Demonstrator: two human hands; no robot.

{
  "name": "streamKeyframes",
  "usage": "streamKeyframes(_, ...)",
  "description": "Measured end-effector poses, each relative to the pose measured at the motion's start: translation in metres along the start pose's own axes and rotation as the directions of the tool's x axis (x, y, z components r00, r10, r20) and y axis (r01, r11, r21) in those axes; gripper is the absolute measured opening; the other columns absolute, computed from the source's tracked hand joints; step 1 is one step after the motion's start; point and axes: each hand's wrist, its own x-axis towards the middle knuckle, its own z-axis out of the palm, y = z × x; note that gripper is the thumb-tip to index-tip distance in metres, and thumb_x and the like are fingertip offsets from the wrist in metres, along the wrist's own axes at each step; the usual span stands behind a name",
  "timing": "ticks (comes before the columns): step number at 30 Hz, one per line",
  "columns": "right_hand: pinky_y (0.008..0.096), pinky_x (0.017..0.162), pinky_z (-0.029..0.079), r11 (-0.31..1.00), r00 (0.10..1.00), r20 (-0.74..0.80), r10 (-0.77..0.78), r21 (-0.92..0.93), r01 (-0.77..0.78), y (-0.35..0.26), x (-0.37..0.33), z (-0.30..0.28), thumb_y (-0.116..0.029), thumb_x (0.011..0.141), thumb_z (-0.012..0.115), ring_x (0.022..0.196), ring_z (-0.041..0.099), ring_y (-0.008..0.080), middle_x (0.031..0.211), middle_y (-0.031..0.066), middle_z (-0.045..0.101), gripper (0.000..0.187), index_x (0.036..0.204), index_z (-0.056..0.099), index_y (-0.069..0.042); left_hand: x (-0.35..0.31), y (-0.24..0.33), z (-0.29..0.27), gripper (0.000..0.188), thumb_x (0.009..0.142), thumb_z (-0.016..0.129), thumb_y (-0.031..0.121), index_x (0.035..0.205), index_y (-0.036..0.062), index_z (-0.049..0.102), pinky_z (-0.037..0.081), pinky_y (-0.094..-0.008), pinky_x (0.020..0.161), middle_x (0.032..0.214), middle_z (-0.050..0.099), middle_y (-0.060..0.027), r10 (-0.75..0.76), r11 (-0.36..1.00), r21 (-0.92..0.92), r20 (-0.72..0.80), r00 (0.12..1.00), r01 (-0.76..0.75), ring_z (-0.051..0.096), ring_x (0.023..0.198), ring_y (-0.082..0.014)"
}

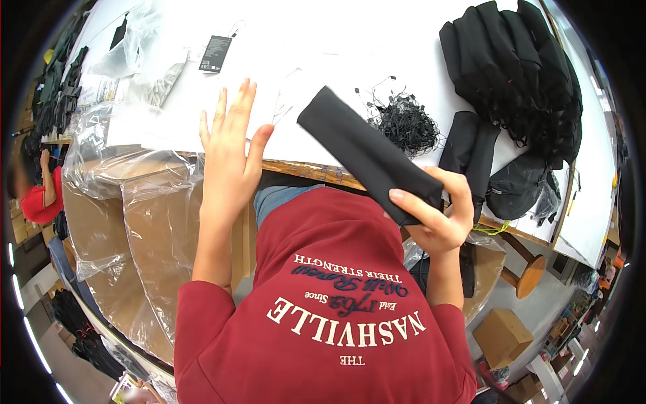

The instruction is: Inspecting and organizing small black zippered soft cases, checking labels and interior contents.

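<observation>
My right hand grips one end of a flat black fabric sleeve, thumb on top and fingers beneath. The sleeve slants up and left over the table's front edge. My left hand holds nothing; its fingers are spread above the white table. A tangled heap of thin black tag strings lies just beyond the held sleeve. Further left, a black hang tag with a string rests on the table. Close to my right hand are more black fabric pieces.
A large stack of black fabric pieces fills the table's far right. Clear plastic bags lie at the far left. Plastic-lined cardboard boxes stand below the left edge. A wooden stool and a carton are at right. Another person is at far left.
</observation>
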Motion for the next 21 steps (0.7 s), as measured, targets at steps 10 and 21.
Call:
streamKeyframes(10, 0.026, 0.057, 0.046, 0.999, 0.997, -0.065, 0.033, -0.011, -0.034, 0.002, 0.0, 0.012, -0.014, 0.051, 0.077, 0.072, 0.059, 0.0168, 0.096, 0.0062, 0.061, 0.043, 0.093, 0.077, -0.023, -0.007, 0.005, 0.002, 0.052, 0.094, 0.051, 0.036, 0.138, 0.0096, 0.045, 0.011, -0.0547, 0.111, 0.148, 0.038, -0.0107, 0.074, 0.992, -0.098, -0.031, 0.997, -0.077, 0.026, 0.138, -0.0405)
streamKeyframes(21, 0.0284, 0.063, 0.05, 0.983, 0.991, -0.069, 0.114, 0.151, -0.103, -0.004, 0.002, 0.011, -0.016, 0.056, 0.084, 0.079, 0.06, 0.0201, 0.098, 0.0096, 0.06, 0.04, 0.095, 0.076, -0.02, -0.006, 0.004, 0.002, 0.058, 0.094, 0.049, 0.044, 0.136, 0.0042, 0.048, 0.018, -0.0488, 0.11, 0.15, 0.033, -0.0143, 0.124, 0.897, -0.389, -0.236, 0.964, -0.211, 0.029, 0.137, -0.0372)
